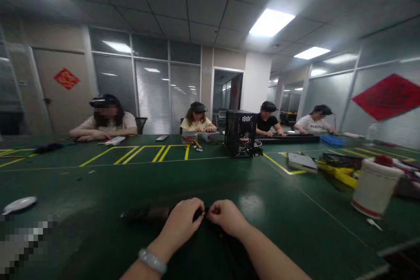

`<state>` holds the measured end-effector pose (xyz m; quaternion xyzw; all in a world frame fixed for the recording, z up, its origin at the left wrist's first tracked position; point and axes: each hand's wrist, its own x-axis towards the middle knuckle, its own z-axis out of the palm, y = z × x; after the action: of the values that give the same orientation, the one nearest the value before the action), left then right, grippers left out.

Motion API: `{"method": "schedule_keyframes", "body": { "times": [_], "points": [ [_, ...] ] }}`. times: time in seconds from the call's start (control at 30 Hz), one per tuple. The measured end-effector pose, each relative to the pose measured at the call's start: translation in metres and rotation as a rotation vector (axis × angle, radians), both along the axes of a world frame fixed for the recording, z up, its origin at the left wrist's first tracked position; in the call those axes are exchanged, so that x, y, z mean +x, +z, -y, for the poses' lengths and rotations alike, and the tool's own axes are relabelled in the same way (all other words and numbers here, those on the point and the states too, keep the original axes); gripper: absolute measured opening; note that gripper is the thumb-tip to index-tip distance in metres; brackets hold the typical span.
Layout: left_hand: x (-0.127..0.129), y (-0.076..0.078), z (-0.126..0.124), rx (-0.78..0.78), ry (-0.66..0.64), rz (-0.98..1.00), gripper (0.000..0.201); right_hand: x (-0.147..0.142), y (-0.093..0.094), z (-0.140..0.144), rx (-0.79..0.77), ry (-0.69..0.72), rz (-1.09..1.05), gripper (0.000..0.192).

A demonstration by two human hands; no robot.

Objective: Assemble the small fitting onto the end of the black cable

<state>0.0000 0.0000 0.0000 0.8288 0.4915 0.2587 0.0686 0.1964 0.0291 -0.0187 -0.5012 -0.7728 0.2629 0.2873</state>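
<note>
Pinching, left hand (187, 218): thumb and fingers closed on a dark item (149, 214); a small bright tip shows beside the thumb.
Right-hand grip: right hand (229, 218), thumb and forefinger pressed together just beside that tip; what lies between them, too small to tell.
Dark item: long and narrow, lying on the near part of the surface (114, 190), reaching left from under the left hand; exact kind, cannot tell.
Left wrist: one pale bracelet (152, 261).
Green surface: marked with yellow lines (133, 155) towards the far side.
Black case (241, 133): one, upright, beyond the hands, perforated panel on the side.
White canister (376, 190): one, well to the right, red contents at its mouth.
Grey box (301, 162): one, flat, between black case and canister.
White oval object (20, 204): one, at far left.
Blue tray (332, 140): one, far right, shallow.
Co-workers: four seated along the far side, all in dark headgear; leftmost person (108, 124) with arms folded on the surface.
</note>
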Motion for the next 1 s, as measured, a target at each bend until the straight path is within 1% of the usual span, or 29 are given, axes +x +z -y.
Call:
{"method": "schedule_keyframes", "body": {
  "times": [0.07, 0.17, 0.33, 0.5, 0.6, 0.73, 0.83, 1.0],
  "points": [
    [0.0007, 0.0028, -0.0010, -0.003, -0.030, -0.016, 0.015, -0.0009, -0.0020, -0.0010, -0.010, 0.002, -0.006, 0.016],
    [0.0008, 0.0044, -0.0018, -0.011, -0.043, -0.021, 0.018, -0.0010, -0.0038, -0.0019, -0.030, 0.013, -0.024, 0.016],
    [-0.0005, 0.0039, -0.0007, -0.041, 0.014, -0.011, 0.020, 0.0009, -0.0014, -0.0011, -0.061, 0.033, -0.044, 0.016],
    [-0.0006, 0.0077, 0.0008, -0.046, -0.006, -0.031, 0.016, 0.0007, 0.0017, 0.0010, -0.075, 0.031, -0.045, 0.014],
    [-0.0011, 0.0070, -0.0004, -0.037, -0.013, -0.025, 0.017, 0.0003, 0.0015, 0.0009, -0.088, 0.031, -0.045, 0.015],
    [-0.0015, 0.0042, -0.0020, -0.041, 0.003, -0.027, 0.016, 0.0011, -0.0013, -0.0014, -0.080, 0.033, -0.037, 0.016],
    [-0.0008, 0.0050, -0.0015, -0.054, 0.008, -0.032, 0.015, 0.0019, -0.0047, -0.0036, -0.070, 0.028, -0.028, 0.016],
    [0.0003, 0.0078, -0.0011, -0.016, -0.027, -0.033, 0.012, 0.0016, -0.0078, -0.0057, -0.034, 0.037, -0.023, 0.016]
  ]
}}
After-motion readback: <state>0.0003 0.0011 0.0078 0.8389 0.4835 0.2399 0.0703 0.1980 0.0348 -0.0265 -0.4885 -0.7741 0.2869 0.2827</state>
